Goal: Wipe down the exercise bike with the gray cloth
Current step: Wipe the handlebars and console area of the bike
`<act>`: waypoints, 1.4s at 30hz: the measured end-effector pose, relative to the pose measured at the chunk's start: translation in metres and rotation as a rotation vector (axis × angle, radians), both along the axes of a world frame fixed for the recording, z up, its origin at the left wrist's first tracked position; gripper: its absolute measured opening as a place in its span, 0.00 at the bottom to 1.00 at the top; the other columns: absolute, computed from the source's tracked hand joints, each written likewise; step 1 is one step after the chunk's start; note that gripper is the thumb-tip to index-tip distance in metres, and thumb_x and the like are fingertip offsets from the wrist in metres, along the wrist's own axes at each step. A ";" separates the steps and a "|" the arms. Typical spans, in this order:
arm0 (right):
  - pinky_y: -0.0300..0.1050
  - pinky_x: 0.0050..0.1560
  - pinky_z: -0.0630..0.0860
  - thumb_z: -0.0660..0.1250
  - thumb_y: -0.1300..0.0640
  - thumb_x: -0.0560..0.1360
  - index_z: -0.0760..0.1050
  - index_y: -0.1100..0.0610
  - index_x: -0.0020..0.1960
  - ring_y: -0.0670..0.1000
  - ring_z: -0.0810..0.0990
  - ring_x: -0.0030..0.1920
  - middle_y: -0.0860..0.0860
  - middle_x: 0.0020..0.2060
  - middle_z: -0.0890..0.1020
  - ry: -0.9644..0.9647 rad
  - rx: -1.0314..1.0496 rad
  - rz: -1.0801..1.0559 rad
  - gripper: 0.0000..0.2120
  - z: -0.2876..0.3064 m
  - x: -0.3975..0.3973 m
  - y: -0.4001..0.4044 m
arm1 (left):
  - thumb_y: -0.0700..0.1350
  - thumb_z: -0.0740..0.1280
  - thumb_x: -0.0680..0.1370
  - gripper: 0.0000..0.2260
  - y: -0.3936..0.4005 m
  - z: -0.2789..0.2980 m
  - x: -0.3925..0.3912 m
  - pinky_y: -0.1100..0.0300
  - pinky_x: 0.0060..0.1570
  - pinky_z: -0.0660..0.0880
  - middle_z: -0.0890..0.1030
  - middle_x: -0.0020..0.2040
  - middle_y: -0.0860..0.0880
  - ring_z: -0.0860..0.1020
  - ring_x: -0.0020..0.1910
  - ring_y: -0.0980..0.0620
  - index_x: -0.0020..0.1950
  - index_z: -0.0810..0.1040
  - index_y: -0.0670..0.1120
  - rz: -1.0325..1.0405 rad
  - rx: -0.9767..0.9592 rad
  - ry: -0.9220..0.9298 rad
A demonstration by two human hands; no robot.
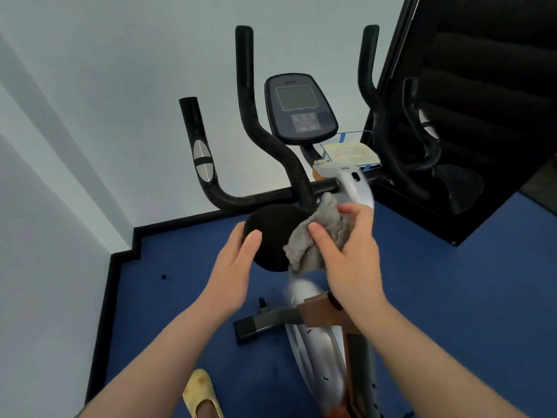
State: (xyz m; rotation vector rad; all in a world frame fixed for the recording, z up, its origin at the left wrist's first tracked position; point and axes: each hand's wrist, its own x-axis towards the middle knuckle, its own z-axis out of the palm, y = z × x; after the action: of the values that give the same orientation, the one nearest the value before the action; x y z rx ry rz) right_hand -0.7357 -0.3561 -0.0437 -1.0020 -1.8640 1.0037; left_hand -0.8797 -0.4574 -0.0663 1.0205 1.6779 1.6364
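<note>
left hand (238,260): fingers straight, cupped against the 9 o'clock side of the black round pad (268,236); touches it, nothing held
right hand (346,245): fingers and thumb curled round the gray cloth (319,236), bunching it against the pad's 3 o'clock edge
gray cloth: crumpled, fluffy; sits frame centre, between the pad and the silver column (355,188), touching both
black round pad: at the base of the handlebar stem, frame centre
exercise bike (319,357): silver body runs from 6 o'clock up to centre; black foot bar (259,324) on the floor at about 7 o'clock of the body
handlebars (250,116): black foam, tall left one at 11 o'clock, right one at 1 o'clock; shorter side grip at 9 o'clock with a silver sensor plate (203,161)
console (301,107): 12 o'clock, grey blank screen, button block under it; red mark at the top, blurred, no writing readable
small tray (351,153): blue-edged, pale lid, just behind the column at 1 o'clock
column label: tiny dark mark near the top, too small to read
black panel (482,101): at 2 o'clock, glossy, reflects the handlebar
floor (180,297): blue carpet, black skirting along pale walls
yellow slipper (202,393): 7 o'clock, bottom edge
brown wooden piece (319,312): against the bike body, under the right wrist
</note>
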 end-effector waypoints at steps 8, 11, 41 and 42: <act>0.50 0.55 0.68 0.70 0.46 0.75 0.78 0.53 0.55 0.54 0.71 0.55 0.51 0.49 0.75 -0.334 0.433 0.091 0.14 0.026 -0.044 0.019 | 0.49 0.53 0.85 0.14 0.012 0.018 -0.013 0.59 0.56 0.75 0.82 0.55 0.55 0.79 0.56 0.57 0.60 0.78 0.52 0.150 0.023 -0.085; 0.51 0.57 0.71 0.71 0.52 0.75 0.79 0.54 0.56 0.51 0.73 0.55 0.50 0.50 0.76 -0.236 0.321 0.165 0.11 0.021 -0.042 0.018 | 0.48 0.57 0.84 0.11 0.011 0.012 -0.007 0.58 0.56 0.75 0.81 0.54 0.54 0.79 0.56 0.56 0.59 0.78 0.52 0.157 0.012 -0.080; 0.54 0.71 0.64 0.70 0.56 0.76 0.83 0.56 0.52 0.51 0.80 0.55 0.49 0.49 0.84 -0.266 0.701 0.018 0.07 0.014 -0.054 -0.009 | 0.46 0.52 0.85 0.15 0.005 0.000 -0.001 0.61 0.52 0.76 0.81 0.61 0.50 0.78 0.60 0.55 0.62 0.77 0.48 0.124 0.093 -0.319; 0.52 0.70 0.65 0.70 0.56 0.76 0.83 0.56 0.53 0.51 0.80 0.56 0.49 0.49 0.84 -0.247 0.703 0.054 0.08 0.012 -0.050 -0.012 | 0.47 0.52 0.85 0.16 0.004 0.002 -0.002 0.60 0.52 0.77 0.81 0.61 0.49 0.78 0.61 0.54 0.64 0.76 0.47 0.111 0.093 -0.332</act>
State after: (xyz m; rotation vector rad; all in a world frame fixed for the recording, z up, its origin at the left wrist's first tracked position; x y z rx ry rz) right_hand -0.7858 -0.3682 -0.0313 -0.6620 -2.2164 0.1987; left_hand -0.8820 -0.4538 -0.0647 0.6611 1.4688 1.8546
